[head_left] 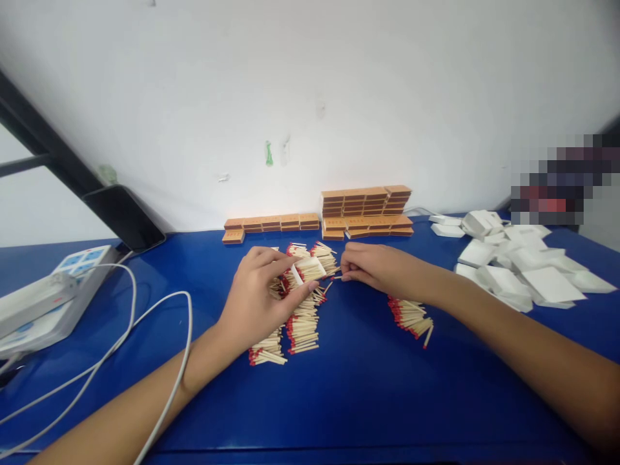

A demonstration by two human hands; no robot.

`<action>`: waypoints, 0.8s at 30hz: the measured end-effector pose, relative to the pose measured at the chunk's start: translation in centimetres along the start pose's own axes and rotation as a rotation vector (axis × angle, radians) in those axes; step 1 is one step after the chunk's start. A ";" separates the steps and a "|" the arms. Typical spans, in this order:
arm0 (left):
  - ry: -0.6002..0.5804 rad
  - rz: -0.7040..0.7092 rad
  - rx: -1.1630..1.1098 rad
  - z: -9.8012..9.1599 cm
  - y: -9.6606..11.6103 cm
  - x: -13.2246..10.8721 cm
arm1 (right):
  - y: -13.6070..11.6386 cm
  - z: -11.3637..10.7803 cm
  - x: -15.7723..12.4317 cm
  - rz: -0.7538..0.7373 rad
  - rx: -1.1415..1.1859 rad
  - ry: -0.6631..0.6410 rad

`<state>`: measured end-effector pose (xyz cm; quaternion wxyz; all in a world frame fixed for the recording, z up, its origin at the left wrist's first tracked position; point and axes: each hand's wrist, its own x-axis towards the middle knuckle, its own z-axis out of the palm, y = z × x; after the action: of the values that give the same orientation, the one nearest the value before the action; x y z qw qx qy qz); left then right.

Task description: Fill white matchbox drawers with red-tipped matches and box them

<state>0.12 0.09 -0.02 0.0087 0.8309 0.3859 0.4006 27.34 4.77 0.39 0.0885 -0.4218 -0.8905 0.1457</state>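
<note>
Holding white tray point(309, 269) — left hand point(256, 297); right hand point(375, 268) pinching matches point(336, 276).

Bright, even light, soft shadows, wide-angle bending at edges, pixelated patch at right.

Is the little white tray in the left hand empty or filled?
Partly filled: pale matchsticks lie inside the tray in the left hand.

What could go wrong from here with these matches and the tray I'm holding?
1. The left hand holds the white tray over the match pile; a slip could spill its matches.
2. The right hand pinches a few matches by the tray's edge; some may miss.
3. Red heads lie packed together; hard rubbing might light them.
</note>
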 end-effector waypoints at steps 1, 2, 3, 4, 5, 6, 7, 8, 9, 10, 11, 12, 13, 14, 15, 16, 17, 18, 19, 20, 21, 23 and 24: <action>-0.004 -0.002 -0.001 0.0 0.0 0.0 | -0.2 -0.3 -0.2 0.001 0.008 0.010; -0.011 -0.003 -0.002 0.0 -0.1 0.0 | -0.4 -0.7 -0.3 -0.005 0.024 0.026; -0.021 -0.003 -0.005 0.0 -0.1 0.0 | -0.6 -1.0 -0.5 -0.017 0.048 0.048; -0.032 -0.002 -0.009 0.1 -0.1 -0.1 | -0.9 -1.3 -0.6 -0.031 0.079 0.070; -0.042 0.001 -0.013 0.1 -0.2 -0.1 | -1.2 -1.6 -0.8 -0.046 0.113 0.091; -0.050 0.005 -0.019 0.2 -0.2 -0.2 | -1.6 -1.7 -0.9 -0.058 0.149 0.109; -0.056 0.010 -0.026 0.2 -0.1 -0.2 | -2.0 -1.7 -0.9 -0.069 0.183 0.123; -0.062 0.016 -0.035 0.3 -0.1 -0.3 | -2.4 -1.7 -1.0 -0.079 0.211 0.138; -0.069 0.024 -0.045 0.3 0.0 -0.3 | -2.8 -1.6 -1.0 -0.092 0.229 0.154; -0.076 0.032 -0.055 0.3 0.1 -0.3 | -3.1 -1.4 -1.1 -0.108 0.236 0.173; -0.084 0.040 -0.067 0.4 0.3 -0.3 | -3.4 -1.2 -1.1 -0.124 0.233 0.194; -0.090 0.049 -0.078 0.4 0.4 -0.3 | -3.7 -0.9 -1.1 -0.142 0.222 0.216; -0.094 0.059 -0.089 0.4 0.6 -0.3 | -3.9 -0.6 -1.1 -0.157 0.207 0.237; -0.095 0.072 -0.099 0.3 0.7 -0.3 | -4.0 -0.3 -1.1 -0.165 0.191 0.256; -0.096 0.086 -0.108 0.3 0.8 -0.2 | -4.2 0.0 -1.0 -0.170 0.174 0.275; -0.096 0.099 -0.114 0.3 0.9 -0.2 | -4.3 0.3 -1.0 -0.174 0.154 0.293; -0.096 0.108 -0.118 0.2 1.0 -0.2 | -4.3 0.6 -1.0 -0.180 0.131 0.308; -0.100 0.112 -0.123 0.2 1.0 -0.2 | -4.4 0.8 -1.0 -0.188 0.106 0.318; -0.106 0.108 -0.128 0.2 1.1 -0.2 | -4.4 0.9 -1.0 -0.198 0.085 0.325; -0.112 0.095 -0.133 0.2 1.1 -0.2 | -4.5 0.9 -1.0 -0.211 0.072 0.331; -0.117 0.078 -0.139 0.2 1.1 -0.2 | -4.5 0.9 -1.0 -0.222 0.067 0.335; -0.114 0.034 -0.142 0.2 0.9 -0.2 | -4.5 0.5 -1.1 -0.232 0.077 0.360; -0.100 0.011 -0.135 0.2 0.9 -0.1 | -4.5 0.3 -1.1 -0.228 0.082 0.387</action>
<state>0.71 -0.55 0.06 0.0820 0.8495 0.3526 0.3839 24.72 1.12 1.60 0.2904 -0.3344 -0.8923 0.0871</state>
